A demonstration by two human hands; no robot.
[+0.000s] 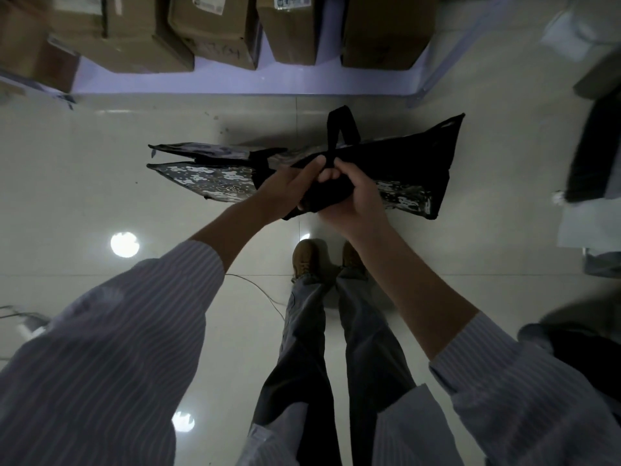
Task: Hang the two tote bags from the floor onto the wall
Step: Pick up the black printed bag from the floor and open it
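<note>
A black tote bag (413,169) with a silver-white pattern on its sides hangs in the air above the tiled floor, stretched out sideways. My left hand (289,191) and my right hand (349,193) both grip its black strap near the middle, close together. One black handle loop (342,129) sticks up behind my fingers. The left end of the tote bag (201,173) gapes open into two flaps. A second dark item (591,156) lies at the right edge; whether it is the other bag I cannot tell.
Several cardboard boxes (208,28) stand on a low white shelf (235,82) ahead. My legs and brown shoes (305,258) are below the bag. A thin cable (265,294) runs across the floor. White bundles (588,227) sit at the right.
</note>
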